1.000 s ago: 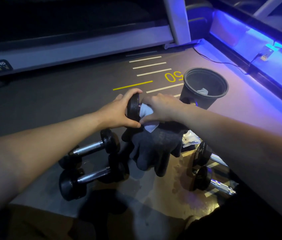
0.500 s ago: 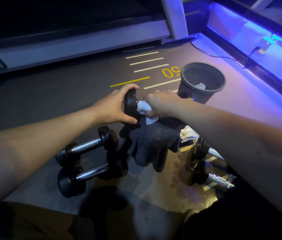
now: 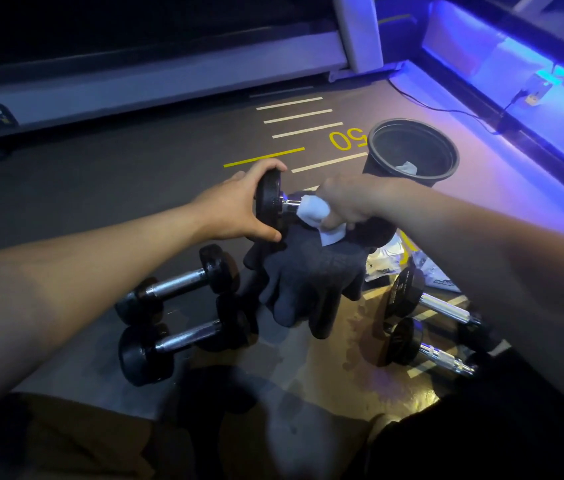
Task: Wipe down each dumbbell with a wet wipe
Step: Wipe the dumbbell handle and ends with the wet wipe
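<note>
A small black dumbbell (image 3: pixel 269 205) with a chrome handle is held above the floor. My left hand (image 3: pixel 235 209) grips its left head. My right hand (image 3: pixel 346 202) holds a white wet wipe (image 3: pixel 315 213) wrapped round the handle; the right head is hidden behind it. Two black dumbbells (image 3: pixel 183 282) (image 3: pixel 176 341) lie on the floor at lower left. Two more dumbbells (image 3: pixel 425 303) (image 3: pixel 422 351) lie at the right, partly under my right forearm.
Dark gloves (image 3: pixel 308 282) lie on the floor below the held dumbbell. A black bin (image 3: pixel 412 150) with a used wipe inside stands at the back right. A wipes packet (image 3: pixel 387 261) lies beside the gloves. A treadmill base (image 3: pixel 156 81) runs along the back.
My right hand with the wipe has slid right along the handle, away from the left head, uncovering a bit of chrome. My left hand keeps its grip.
</note>
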`<state>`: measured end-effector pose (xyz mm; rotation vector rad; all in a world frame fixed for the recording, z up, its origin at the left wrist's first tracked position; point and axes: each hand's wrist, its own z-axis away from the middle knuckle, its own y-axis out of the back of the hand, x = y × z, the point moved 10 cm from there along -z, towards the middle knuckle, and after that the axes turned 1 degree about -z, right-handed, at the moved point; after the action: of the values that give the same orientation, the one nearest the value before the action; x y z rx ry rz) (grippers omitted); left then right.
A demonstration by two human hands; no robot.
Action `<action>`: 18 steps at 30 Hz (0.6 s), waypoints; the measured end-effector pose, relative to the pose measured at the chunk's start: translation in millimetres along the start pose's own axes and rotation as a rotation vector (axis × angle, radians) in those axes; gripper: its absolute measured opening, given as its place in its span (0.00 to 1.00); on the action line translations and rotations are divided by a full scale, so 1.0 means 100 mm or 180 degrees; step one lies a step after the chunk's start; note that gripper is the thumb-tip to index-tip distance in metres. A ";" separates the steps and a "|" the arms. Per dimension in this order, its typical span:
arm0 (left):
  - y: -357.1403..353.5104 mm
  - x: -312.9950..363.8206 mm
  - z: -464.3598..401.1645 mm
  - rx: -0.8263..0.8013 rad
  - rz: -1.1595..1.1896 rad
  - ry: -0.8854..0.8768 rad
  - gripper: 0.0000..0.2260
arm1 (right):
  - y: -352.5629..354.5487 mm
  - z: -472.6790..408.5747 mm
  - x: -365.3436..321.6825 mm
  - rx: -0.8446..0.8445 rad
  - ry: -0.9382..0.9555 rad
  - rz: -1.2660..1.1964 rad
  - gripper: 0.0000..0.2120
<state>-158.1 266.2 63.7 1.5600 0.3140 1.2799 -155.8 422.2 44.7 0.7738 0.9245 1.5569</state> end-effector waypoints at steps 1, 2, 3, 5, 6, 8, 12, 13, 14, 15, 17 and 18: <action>0.00 0.00 0.01 -0.0008 -0.0007 0.0020 0.46 | 0.02 0.01 -0.01 0.0039 -0.0006 0.0003 0.11; -0.01 -0.01 0.01 -0.0019 -0.0006 0.0045 0.46 | 0.04 0.01 -0.01 0.0102 -0.0020 0.0008 0.13; -0.01 -0.01 0.02 -0.0025 -0.0006 0.0051 0.46 | 0.07 0.02 -0.02 0.0169 -0.0026 -0.0004 0.16; -0.02 -0.03 0.02 -0.0045 0.0005 0.0070 0.46 | 0.11 0.03 -0.07 0.0235 0.0054 -0.0108 0.21; -0.04 -0.02 0.01 -0.0069 0.0004 0.0072 0.46 | 0.13 0.05 -0.10 0.0233 0.0135 -0.0188 0.23; -0.05 -0.01 0.01 -0.0065 -0.0016 0.0076 0.47 | 0.20 0.10 -0.17 0.0243 0.0324 -0.0370 0.29; -0.04 -0.02 -0.01 -0.0041 -0.0044 0.0078 0.46 | 0.33 0.14 -0.24 0.0563 0.0510 -0.0746 0.34; -0.04 -0.02 -0.01 -0.0032 -0.0053 0.0061 0.46 | 0.29 0.12 -0.26 0.0574 0.0496 -0.0685 0.34; -0.04 -0.02 -0.01 -0.0024 -0.0058 0.0047 0.46 | 0.22 0.10 -0.27 0.0535 0.0451 -0.0562 0.33; -0.04 -0.02 -0.02 -0.0009 -0.0064 0.0023 0.45 | 0.14 0.07 -0.28 0.0472 0.0387 -0.0393 0.32; -0.04 -0.02 -0.02 -0.0005 -0.0065 -0.0001 0.46 | 0.04 0.00 -0.29 0.0451 0.0274 -0.0132 0.28; -0.04 -0.03 -0.01 -0.0010 -0.0064 -0.0006 0.46 | 0.04 -0.02 -0.29 0.0479 0.0243 -0.0088 0.25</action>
<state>-158.6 266.4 58.4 1.5518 0.3256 1.2626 -154.6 392.6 47.0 0.8081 1.1141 1.5140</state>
